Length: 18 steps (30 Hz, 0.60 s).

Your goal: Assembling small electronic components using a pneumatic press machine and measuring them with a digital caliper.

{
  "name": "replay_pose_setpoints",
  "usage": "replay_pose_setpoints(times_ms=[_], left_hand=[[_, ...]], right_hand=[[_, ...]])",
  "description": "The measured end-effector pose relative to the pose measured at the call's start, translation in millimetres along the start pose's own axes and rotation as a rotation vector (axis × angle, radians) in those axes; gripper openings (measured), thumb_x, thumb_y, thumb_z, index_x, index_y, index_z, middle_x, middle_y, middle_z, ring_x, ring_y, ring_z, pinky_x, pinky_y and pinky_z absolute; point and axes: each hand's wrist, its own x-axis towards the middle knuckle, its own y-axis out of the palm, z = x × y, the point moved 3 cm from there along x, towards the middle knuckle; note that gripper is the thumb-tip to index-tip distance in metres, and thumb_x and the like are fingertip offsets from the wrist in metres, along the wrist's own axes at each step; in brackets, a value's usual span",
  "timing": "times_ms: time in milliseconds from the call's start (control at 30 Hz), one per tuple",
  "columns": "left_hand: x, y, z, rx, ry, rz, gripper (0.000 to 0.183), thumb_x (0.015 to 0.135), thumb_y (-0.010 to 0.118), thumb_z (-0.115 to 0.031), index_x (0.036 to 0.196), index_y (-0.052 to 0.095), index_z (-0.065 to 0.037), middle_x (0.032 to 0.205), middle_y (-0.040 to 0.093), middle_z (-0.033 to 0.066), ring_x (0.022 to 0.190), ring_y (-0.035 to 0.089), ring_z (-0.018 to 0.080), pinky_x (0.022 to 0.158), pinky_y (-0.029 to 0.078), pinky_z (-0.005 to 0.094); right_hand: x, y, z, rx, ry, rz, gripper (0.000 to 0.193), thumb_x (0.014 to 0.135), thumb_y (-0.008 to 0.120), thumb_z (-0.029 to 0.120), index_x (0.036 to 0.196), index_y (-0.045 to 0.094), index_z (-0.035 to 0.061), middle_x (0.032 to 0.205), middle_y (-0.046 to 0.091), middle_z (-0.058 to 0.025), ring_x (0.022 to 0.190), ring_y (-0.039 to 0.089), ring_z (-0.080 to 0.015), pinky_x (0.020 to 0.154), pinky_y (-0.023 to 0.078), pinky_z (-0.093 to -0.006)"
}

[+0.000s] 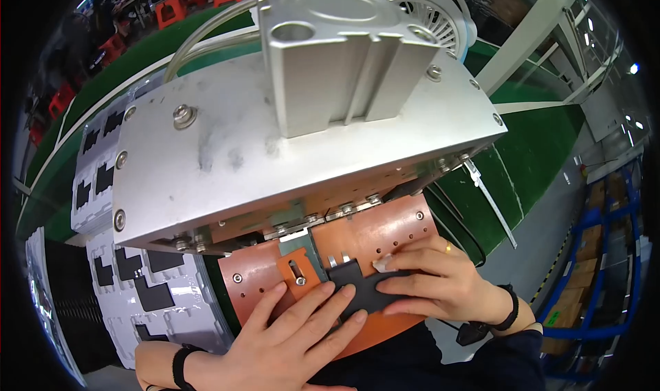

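A black, flat, stepped piece with two silver tabs, resembling a pouch battery cell, lies on the orange-brown fixture plate. Spread out flat, my left hand rests its fingertips on the piece's left part and lower edge. From the right, my right hand closes its fingers on the other end. A small whitish, film-like scrap shows at its index fingertip; its kind is unclear. Left of the tabs sits an orange slotted block with a screw, beside a dark green strip.
A silver metal press housing with a cylinder block overhangs the plate's far side. White trays of black pieces stand at left. A caliper lies on the green mat at right. Blue shelving holds boxes.
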Motion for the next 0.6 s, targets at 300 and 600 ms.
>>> replay_pose_setpoints(times_ms=[300,600], left_hand=[[9.3,-5.6,31.8,-0.034,-0.026,-0.075,0.083,0.072,0.063,-0.071,0.125,0.060,-0.008,0.136,0.049,0.0160,0.124,0.043,0.0380,0.105,0.026,0.0565],[10.3,-4.8,30.2,-0.034,-0.053,-0.033,0.070,0.077,0.058,-0.071,0.123,0.063,-0.019,0.138,0.049,0.0116,0.127,0.040,0.0358,0.104,0.028,0.0526]], right_hand=[[32.7,0.9,-19.5,-0.039,-0.073,-0.083,0.025,0.070,0.080,0.022,0.089,0.072,0.0073,0.102,0.065,-0.0068,0.091,0.059,-0.0241,0.079,0.051,-0.0332],[34.8,0.0,-16.4,-0.010,-0.037,-0.078,0.024,0.069,0.082,0.021,0.085,0.071,0.0059,0.102,0.065,-0.0071,0.087,0.058,-0.0251,0.076,0.051,-0.0334]])
